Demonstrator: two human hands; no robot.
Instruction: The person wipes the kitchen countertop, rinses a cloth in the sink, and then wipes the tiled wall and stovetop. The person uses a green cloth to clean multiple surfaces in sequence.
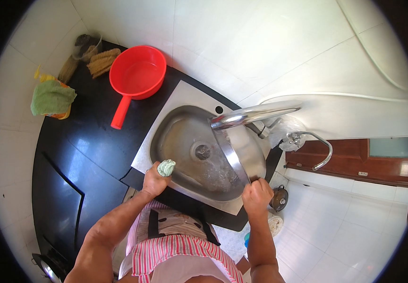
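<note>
My left hand (156, 179) is closed around a bunched pale green cloth (166, 168) at the near left rim of the stainless steel sink (186, 141). With my right hand (258, 194) I grip the near edge of a metal basin or pan (243, 152), tilted over the sink's right side. The chrome faucet (246, 115) reaches over this vessel, its end near the vessel's far edge. Some water and small bubbles show in the sink bowl, right of the drain (202, 151).
On the black countertop (94, 141) stand a red plastic dipper (140, 72), brown scrubbing pads (103, 63) and a green cloth (53, 97) draped over a container. A second, thin curved tap (326, 148) rises at the right. A lidded pot (279, 198) stands below, right of the counter.
</note>
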